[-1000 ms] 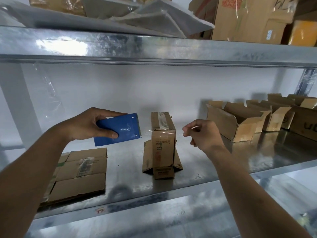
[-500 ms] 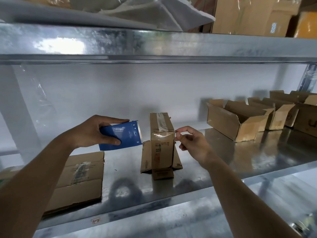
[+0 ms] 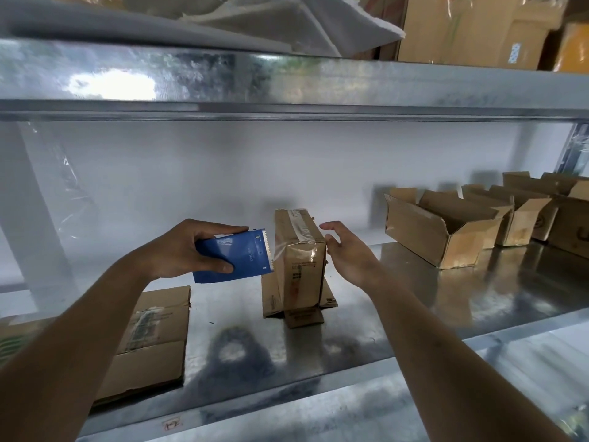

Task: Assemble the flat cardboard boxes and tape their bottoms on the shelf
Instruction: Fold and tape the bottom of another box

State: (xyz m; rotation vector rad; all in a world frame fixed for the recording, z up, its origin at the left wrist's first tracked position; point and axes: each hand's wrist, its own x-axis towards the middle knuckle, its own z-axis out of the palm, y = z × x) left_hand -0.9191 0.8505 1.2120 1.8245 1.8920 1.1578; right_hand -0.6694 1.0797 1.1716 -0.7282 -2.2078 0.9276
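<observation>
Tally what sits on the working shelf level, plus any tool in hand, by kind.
Upturned box being taped: 1
Assembled open boxes at right: 4 visible, more may be cut off
Flat cardboard stack: 1, sheets uncountable
Blue tape dispenser, in left hand: 1
Total: 7

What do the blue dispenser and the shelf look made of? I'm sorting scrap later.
Blue tape dispenser: apparently painted sheet metal, possibly plastic; glossy, thin and flat, with a serrated edge. Shelf: bare galvanized-looking steel, mottled grey and reflective.
</observation>
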